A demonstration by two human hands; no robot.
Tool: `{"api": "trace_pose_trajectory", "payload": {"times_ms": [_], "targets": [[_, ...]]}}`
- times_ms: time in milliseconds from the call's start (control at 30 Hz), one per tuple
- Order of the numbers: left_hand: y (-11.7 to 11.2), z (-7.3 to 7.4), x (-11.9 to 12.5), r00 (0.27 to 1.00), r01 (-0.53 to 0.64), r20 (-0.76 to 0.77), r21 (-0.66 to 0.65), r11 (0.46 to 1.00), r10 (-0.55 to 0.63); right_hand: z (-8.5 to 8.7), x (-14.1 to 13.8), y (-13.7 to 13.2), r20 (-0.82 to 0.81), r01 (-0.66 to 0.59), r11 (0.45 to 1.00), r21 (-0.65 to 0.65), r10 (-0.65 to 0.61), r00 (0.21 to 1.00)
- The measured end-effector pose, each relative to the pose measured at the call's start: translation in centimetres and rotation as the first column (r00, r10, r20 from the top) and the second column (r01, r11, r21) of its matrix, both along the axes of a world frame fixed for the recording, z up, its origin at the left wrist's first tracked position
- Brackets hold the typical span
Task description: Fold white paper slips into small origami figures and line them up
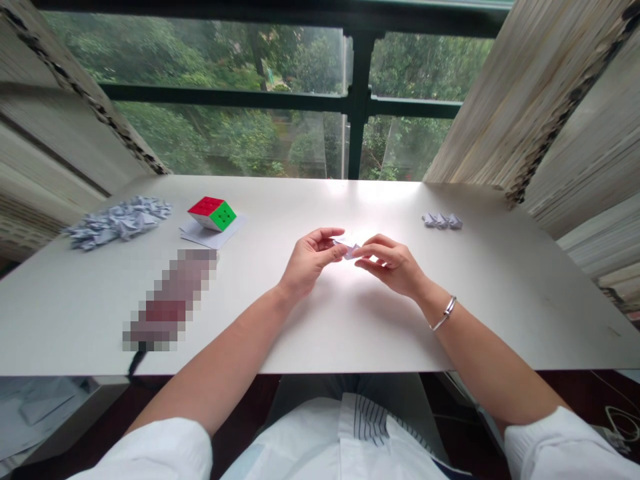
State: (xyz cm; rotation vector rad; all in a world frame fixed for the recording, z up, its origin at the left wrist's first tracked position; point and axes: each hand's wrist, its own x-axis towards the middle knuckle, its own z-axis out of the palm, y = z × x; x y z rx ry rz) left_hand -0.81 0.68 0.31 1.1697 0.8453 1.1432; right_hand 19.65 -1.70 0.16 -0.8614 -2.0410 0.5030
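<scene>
At the far left of the desk, well away from the folded paper, lies a heaped pile of paper modules. Closer to that paper, though well left of it, a red-and-green cube sits on a white card, and nearer the onlooker a pixelated blur hides whatever lies there.

The left hand pinches the paper between thumb and fingertips. The right hand closes on it from the other side, so both grips are clenched on it, held just above the desk, with fingers hiding most of it. A silver bangle circles the right wrist.

Well right of the paper sits a short row of folded units. The piece is small and thin: a slackened pinch could drop it, and uneven pulling could crumple or tear it.
</scene>
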Motion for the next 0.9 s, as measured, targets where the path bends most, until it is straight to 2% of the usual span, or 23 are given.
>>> {"api": "trace_pose_trajectory", "payload": {"times_ms": [167, 367, 633, 733, 900], "targets": [[-0.32, -0.05, 0.25, 0.998, 0.030, 0.056, -0.075, 0.997, -0.026, -0.11, -0.09, 0.02, 0.063, 0.015, 0.996, 0.088, -0.020, 0.998], [-0.40, 0.29, 0.17, 0.996, 0.067, 0.072, -0.079, 0.995, -0.061, -0.22, 0.08, 0.07, 0.138, -0.006, 0.992, 0.128, -0.012, 0.990], [-0.36, 0.15, 0.23, 0.992, 0.073, 0.114, -0.173, 0.982, -0.054, -0.11, 0.09, -0.20, 0.274, 0.035, 0.978, 0.206, -0.092, 0.957], [-0.31, 0.01, 0.13, 0.987, 0.120, 0.129, -0.213, 0.970, -0.093, -0.19, 0.03, -0.20, 0.299, 0.051, 0.963, 0.264, -0.132, 0.945], [-0.24, -0.20, 0.18, 0.970, 0.175, 0.205, -0.225, 0.958, -0.130, -0.18, -0.30, -0.15, 0.289, 0.097, 0.963, 0.251, -0.170, 0.942]]}}
